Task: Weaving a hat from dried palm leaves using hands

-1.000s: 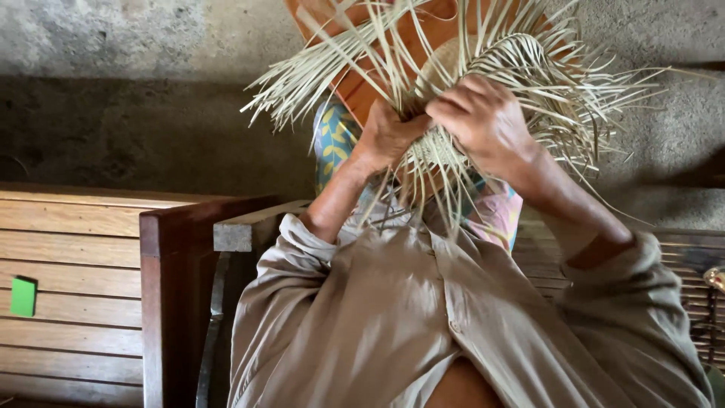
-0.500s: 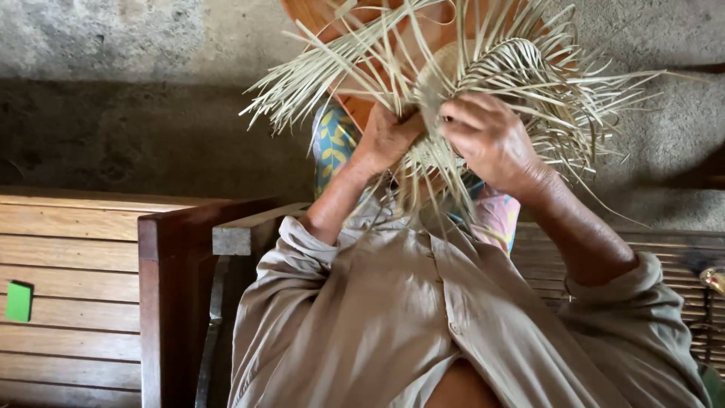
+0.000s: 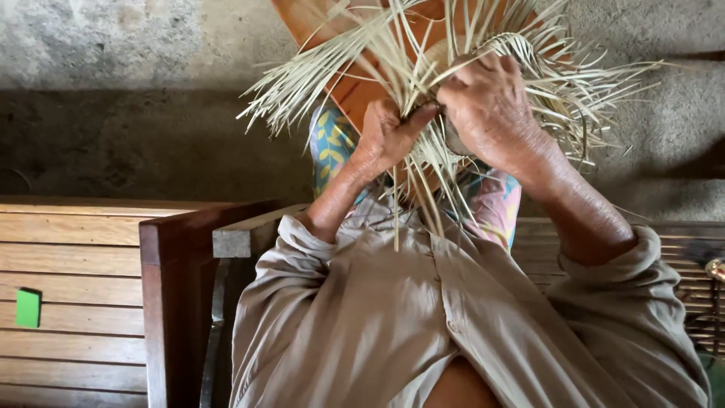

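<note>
left hand (image 3: pixel 389 136) grip pinched tight on pale straw strips (image 3: pixel 423 98), right hand (image 3: pixel 491 109) clamped over the woven bundle, loose strands fanning toward upper frame, few tails hanging down

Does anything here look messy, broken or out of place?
Nothing looks broken. The pale straw strips splay loosely in every direction around the left hand and right hand. A small green block lies alone on the wooden bench.

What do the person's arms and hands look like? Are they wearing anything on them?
Both hands, the left hand and the right hand, are bare, with no gloves or rings to be seen. The forearms are bare too. Loose beige sleeves of a buttoned shirt are pushed up near the elbows.
</note>
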